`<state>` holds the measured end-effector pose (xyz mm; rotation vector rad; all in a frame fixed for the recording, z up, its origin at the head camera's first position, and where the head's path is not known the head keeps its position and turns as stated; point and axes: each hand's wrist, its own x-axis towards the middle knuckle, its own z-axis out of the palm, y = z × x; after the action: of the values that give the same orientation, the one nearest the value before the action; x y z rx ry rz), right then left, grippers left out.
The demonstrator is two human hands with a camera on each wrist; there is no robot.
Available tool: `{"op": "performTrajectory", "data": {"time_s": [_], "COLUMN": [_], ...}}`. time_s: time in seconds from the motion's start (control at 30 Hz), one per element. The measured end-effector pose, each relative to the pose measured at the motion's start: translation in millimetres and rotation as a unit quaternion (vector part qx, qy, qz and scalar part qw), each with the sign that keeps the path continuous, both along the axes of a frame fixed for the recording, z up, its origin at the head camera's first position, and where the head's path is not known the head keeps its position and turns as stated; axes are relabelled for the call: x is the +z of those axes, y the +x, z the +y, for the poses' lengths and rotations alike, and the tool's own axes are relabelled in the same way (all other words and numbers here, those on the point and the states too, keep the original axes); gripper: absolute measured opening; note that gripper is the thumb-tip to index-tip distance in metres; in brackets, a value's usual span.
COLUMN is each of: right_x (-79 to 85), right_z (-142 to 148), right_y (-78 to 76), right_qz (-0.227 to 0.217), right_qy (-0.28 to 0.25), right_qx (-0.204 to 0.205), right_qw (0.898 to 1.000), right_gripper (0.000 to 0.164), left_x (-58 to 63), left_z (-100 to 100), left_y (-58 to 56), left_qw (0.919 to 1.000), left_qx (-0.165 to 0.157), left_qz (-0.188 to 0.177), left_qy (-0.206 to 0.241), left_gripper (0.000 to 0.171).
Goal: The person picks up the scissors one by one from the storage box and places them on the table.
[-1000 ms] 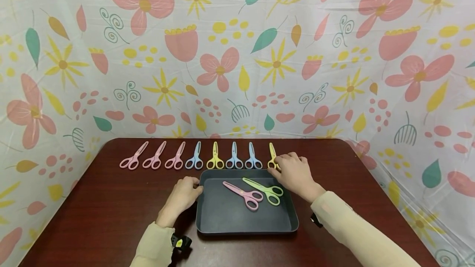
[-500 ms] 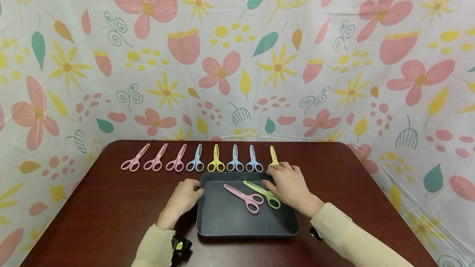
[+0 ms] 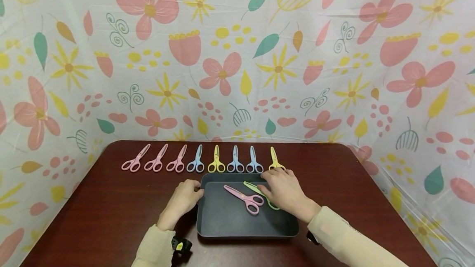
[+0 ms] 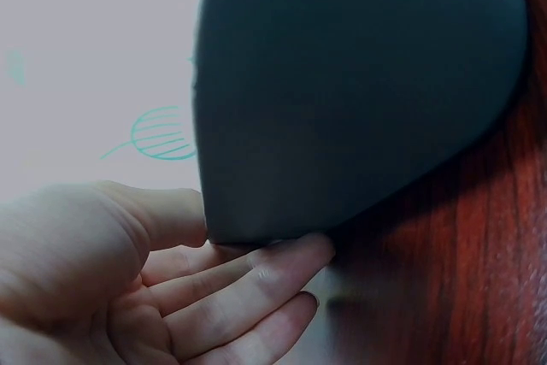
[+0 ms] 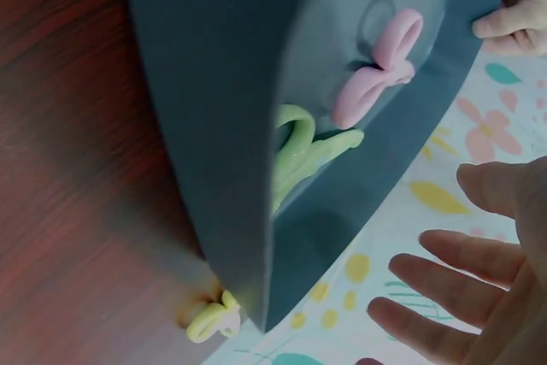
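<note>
A dark grey tray [image 3: 219,219] lies on the table. My left hand [image 3: 179,201] grips its left edge near the far corner, with the thumb at the rim and fingers below in the left wrist view. Inside the tray are pink scissors [image 3: 243,196] and light green scissors [image 3: 251,185]. Over the tray's far right corner is my right hand [image 3: 287,193], covering part of the green pair in the head view. Its fingers [image 5: 453,292] are spread and relaxed, holding nothing, in the right wrist view. Just beyond it lie yellow scissors [image 3: 273,156], their handles partly hidden.
Behind the tray, more scissors form a row with blades pointing away: several pink ones [image 3: 177,160], blue ones [image 3: 235,160] and a yellow pair [image 3: 216,160]. A flower-print curtain [image 3: 237,61] hangs at the back edge of the dark wooden table [image 3: 111,217].
My right hand has moved left and nearer, from the yellow scissors at the right to over the tray's corner, uncovering more of them. The left hand keeps its grip on the tray.
</note>
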<state>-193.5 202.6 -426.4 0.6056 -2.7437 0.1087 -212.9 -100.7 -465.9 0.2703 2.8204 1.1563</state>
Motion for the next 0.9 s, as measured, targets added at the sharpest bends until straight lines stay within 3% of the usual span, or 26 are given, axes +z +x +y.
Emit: {"op": "performTrajectory", "data": {"time_s": [0.4, 0.9], "right_x": [-5.4, -7.7], "right_z": [-11.2, -22.4], "right_y": [2.9, 7.6], "right_qz": [0.018, 0.005], "right_qy": [0.001, 0.009], "right_qx": [0.046, 0.054], "right_qw": [0.999, 0.998], "right_gripper": [0.026, 0.025], "left_x": [0.0, 1.1], "left_z": [1.5, 1.4], "left_y": [0.6, 0.2], "left_qw": [1.0, 1.0], "left_qx": [0.0, 0.003], "left_qz": [0.0, -0.007], "left_qy": [-0.001, -0.001], "left_gripper": [0.024, 0.025]}}
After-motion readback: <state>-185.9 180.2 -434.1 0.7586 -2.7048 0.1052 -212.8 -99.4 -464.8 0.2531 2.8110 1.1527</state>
